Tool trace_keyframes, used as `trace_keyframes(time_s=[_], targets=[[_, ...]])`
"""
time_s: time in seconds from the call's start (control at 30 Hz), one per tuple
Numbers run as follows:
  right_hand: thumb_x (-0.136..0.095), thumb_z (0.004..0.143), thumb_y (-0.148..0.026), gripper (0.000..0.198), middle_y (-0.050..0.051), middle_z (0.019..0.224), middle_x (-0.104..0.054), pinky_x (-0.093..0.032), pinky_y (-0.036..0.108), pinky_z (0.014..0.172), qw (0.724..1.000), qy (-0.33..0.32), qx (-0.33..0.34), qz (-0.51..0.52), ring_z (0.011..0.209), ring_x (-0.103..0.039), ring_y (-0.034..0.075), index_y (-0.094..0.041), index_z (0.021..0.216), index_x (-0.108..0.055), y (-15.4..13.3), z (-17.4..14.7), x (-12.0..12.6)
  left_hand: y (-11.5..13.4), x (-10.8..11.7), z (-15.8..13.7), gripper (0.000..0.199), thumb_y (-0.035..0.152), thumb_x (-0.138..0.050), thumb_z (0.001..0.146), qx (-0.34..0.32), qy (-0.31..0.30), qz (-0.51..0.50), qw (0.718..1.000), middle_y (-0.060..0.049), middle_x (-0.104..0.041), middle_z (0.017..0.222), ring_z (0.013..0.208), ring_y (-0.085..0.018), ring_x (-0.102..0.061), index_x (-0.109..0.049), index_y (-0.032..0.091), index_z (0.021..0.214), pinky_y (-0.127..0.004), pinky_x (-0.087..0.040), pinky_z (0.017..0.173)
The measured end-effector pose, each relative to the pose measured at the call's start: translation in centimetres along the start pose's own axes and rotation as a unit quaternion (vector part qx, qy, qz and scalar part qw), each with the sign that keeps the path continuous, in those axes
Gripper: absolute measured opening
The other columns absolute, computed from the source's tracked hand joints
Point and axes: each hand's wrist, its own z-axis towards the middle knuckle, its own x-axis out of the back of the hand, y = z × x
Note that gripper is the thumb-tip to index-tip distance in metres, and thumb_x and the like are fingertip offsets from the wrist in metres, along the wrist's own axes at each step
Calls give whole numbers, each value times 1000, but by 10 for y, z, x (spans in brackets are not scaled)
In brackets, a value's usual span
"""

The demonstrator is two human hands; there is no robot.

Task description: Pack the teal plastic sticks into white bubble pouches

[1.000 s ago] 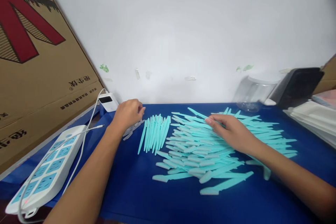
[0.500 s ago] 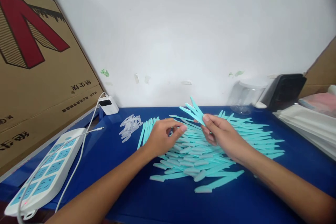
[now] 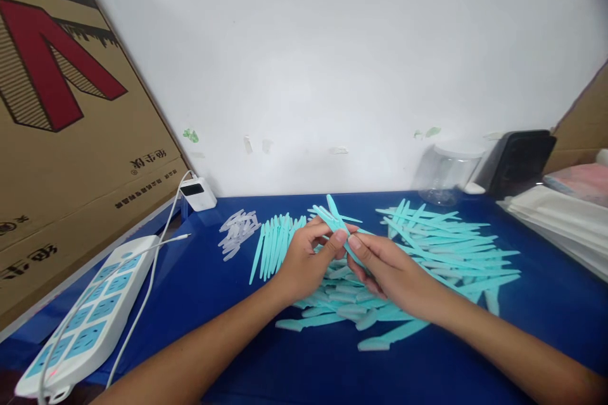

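Observation:
Several turquoise eyebrow razors (image 3: 332, 215) form a small fanned bundle held between my two hands, above the pile. My right hand (image 3: 392, 269) is closed round their lower part. From the other side my left hand (image 3: 304, 262) pinches the same bundle between thumb and fingers. Beneath and in front of the hands lies a loose heap of razors (image 3: 346, 297), partly hidden by them. Left of my left hand, a row of razors (image 3: 275, 240) lies side by side. Further left rests a small pile of translucent plastic pieces (image 3: 237, 231).
At the right another spread of razors (image 3: 456, 240) covers the blue table (image 3: 266, 361). Behind it stand a clear jar (image 3: 446, 174) and a black device (image 3: 522, 164). On the left are a power strip (image 3: 90, 316), a white cable, a small white box (image 3: 198, 194) and a large carton (image 3: 95, 158).
My left hand has moved right to the bundle and closed on it. My right hand has come lower and slightly left with the razors. More of the neat row now shows.

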Motion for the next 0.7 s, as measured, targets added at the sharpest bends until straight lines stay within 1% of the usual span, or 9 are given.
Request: trace_keyframes(time_s=[0.07,0.13,0.23,0.3,0.37,0.47,0.57,0.63,0.7], targets=[[-45,102,-68,55,-2,70,-52,-44,26,50,1000,-18,3,-21,54,-50,12,-20,78,-55,-1,-1,-2,0,2,2,42,56,-64,98,11,-4,-19,1000,-6,-66,87,71,-15,-61,-79,17,101,-31,-54,69],[-44,103,-66,53,2,79,-61,-52,30,62,998,-4,30,-55,65,-59,15,-20,83,-60,-1,0,-1,0,10,8,43,57,-63,98,15,4,-7,1000,-4,-65,82,71,-16,-61,-79,16,99,-30,-52,69],[-47,104,-61,46,7,95,-71,-52,33,76,980,103,81,-153,85,-64,21,-21,94,-69,1,6,9,-2,39,22,47,59,-60,98,21,35,75,996,-2,-62,73,68,-16,-57,-77,15,93,-28,-46,63],[-52,102,-59,42,7,99,-73,-50,35,78,957,181,91,-208,91,-64,24,-22,99,-72,4,11,22,-5,67,31,50,61,-58,97,29,52,166,984,0,-56,65,62,-14,-51,-75,15,85,-27,-39,58],[-53,101,-57,41,7,95,-74,-48,35,75,941,222,84,-243,87,-64,24,-22,98,-73,10,16,37,-9,94,37,51,59,-54,99,47,56,286,955,1,-54,62,59,-14,-48,-73,17,80,-28,-33,57],[-53,101,-52,38,5,87,-73,-45,35,70,919,225,71,-317,79,-63,23,-21,94,-73,20,21,59,-15,122,39,50,53,-51,99,105,14,464,879,1,-49,55,55,-16,-47,-63,20,64,-30,-28,58],[-53,100,-44,31,6,86,-72,-44,37,74,881,199,72,-423,81,-62,24,-21,90,-73,29,24,72,-21,129,36,48,47,-50,97,160,-20,555,816,-3,-53,54,55,-20,-53,-53,22,56,-32,-27,58],[-56,99,-45,30,7,87,-71,-44,39,76,862,179,69,-469,85,-63,26,-22,90,-73,33,25,75,-23,126,34,45,47,-51,96,180,-40,575,797,-6,-61,60,61,-24,-61,-54,23,58,-32,-30,58],[-59,97,-49,31,8,89,-71,-45,40,77,853,163,62,-491,89,-63,27,-22,92,-72,34,24,76,-23,121,32,43,51,-53,94,195,-51,587,784,-9,-67,66,68,-29,-66,-58,23,62,-33,-35,60]])
